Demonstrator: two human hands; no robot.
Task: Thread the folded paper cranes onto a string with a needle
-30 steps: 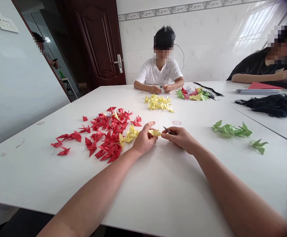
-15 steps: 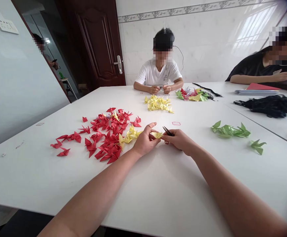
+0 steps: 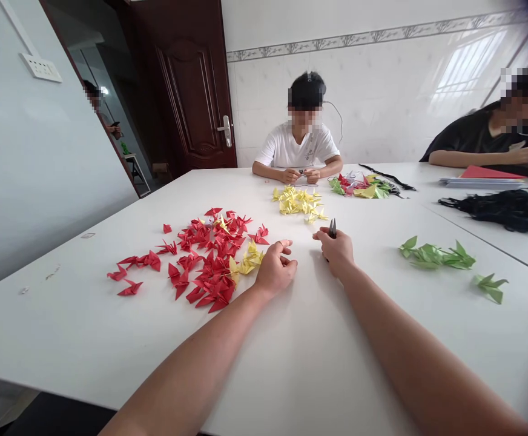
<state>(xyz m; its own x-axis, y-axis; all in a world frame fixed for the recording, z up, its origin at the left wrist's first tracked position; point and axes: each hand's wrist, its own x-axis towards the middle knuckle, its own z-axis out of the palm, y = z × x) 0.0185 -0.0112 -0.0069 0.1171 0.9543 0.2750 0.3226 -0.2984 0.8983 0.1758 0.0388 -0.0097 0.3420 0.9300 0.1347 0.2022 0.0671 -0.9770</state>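
Note:
My left hand rests over the white table with its fingers loosely curled and apart, holding nothing that shows. Just left of it lie several yellow paper cranes, touching a large spread of red paper cranes. My right hand is closed around dark pointed tweezers, whose tips point up and away from me. Beyond my hands sits another group of yellow cranes. Green paper cranes lie to the right of my right hand.
Across the table a person in white handles something small. Beside them lies a mixed coloured pile. A person in black sits at the right, near black strands and stacked paper with a red sheet.
The yellow crane between my hands has left them, and another now lies at the near edge of the far yellow group. My hands have moved apart; my left fingers have opened. The view has shifted slightly.

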